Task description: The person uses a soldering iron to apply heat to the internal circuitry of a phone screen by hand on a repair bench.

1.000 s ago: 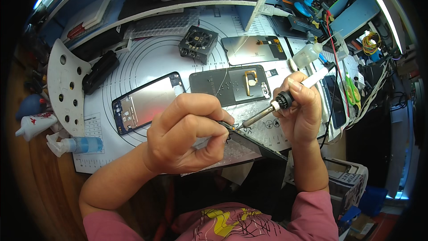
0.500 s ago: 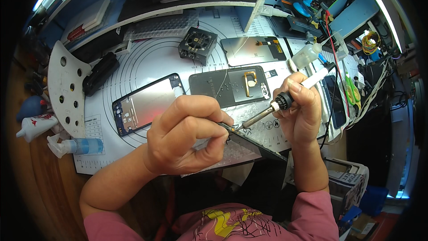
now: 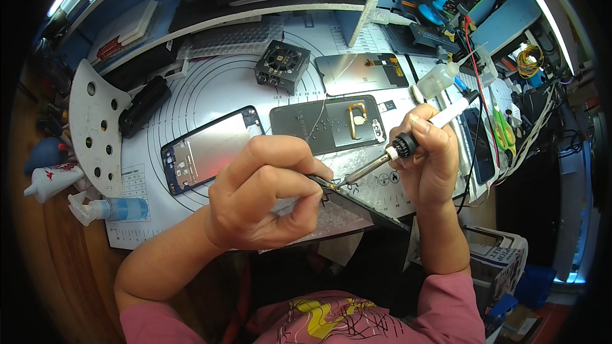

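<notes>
My left hand (image 3: 258, 191) is closed, its fingertips pinching a small dark part (image 3: 322, 183) at the raised end of a slanted dark phone assembly (image 3: 370, 213). My right hand (image 3: 428, 159) grips a soldering iron (image 3: 446, 113) with a white handle, its metal tip meeting that end near a small yellowish spot. Behind my hands lie a silver-centred phone frame (image 3: 213, 140), a black phone back (image 3: 306, 118) with small screws and a gold flex piece, and a silver panel (image 3: 350, 73) with a flex cable. My fingers hide much of the held part.
A square fan device (image 3: 280, 67) stands behind. At left are a perforated white plate (image 3: 95, 108), black case (image 3: 143, 105), white tube (image 3: 54, 181) and spray bottle (image 3: 118, 207). At right are a dropper bottle (image 3: 437, 79), green scissors (image 3: 503, 130) and cables (image 3: 532, 140). A shelf (image 3: 274, 6) spans the back.
Very little differs. My left hand and the small part in it have shifted slightly, while the iron's tip stays at the same end of the assembly.
</notes>
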`<state>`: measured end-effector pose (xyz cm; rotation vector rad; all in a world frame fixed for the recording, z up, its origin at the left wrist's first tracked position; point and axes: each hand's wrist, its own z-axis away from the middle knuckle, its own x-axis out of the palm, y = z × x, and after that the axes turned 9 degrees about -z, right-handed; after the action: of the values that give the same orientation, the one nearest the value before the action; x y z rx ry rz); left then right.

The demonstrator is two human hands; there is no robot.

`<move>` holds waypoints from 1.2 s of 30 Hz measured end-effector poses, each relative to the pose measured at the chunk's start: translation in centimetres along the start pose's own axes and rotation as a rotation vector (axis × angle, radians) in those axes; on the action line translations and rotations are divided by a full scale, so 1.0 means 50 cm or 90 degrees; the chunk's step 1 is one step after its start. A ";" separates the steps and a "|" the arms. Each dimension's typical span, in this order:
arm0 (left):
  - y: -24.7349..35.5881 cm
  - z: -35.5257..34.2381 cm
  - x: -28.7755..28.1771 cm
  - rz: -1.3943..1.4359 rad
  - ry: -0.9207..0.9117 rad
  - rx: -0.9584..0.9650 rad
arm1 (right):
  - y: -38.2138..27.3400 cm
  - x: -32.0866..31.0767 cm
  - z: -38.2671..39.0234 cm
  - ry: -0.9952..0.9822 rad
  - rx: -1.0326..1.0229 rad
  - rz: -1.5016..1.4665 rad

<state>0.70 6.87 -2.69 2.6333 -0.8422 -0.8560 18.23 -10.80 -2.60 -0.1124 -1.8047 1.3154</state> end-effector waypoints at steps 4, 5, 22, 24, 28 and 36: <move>-0.002 -0.001 0.002 -0.002 0.006 0.003 | 0.002 -0.003 0.000 -0.019 -0.023 0.004; -0.002 -0.001 0.002 -0.005 0.008 0.004 | 0.002 -0.001 0.001 -0.018 -0.025 0.007; -0.002 -0.001 0.005 -0.021 0.014 -0.005 | 0.005 -0.009 0.001 -0.063 -0.074 0.015; -0.001 -0.002 0.005 -0.017 0.014 -0.009 | 0.005 -0.009 0.001 -0.066 -0.076 0.017; 0.000 -0.002 0.004 -0.016 0.012 -0.010 | 0.004 -0.008 0.001 -0.071 -0.077 0.012; -0.002 -0.001 0.003 -0.036 0.014 -0.001 | 0.004 -0.011 -0.001 -0.101 -0.096 -0.002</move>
<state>0.86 6.86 -2.72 2.6727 -0.7644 -0.8390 18.53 -10.97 -3.08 -0.0901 -2.0381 1.2135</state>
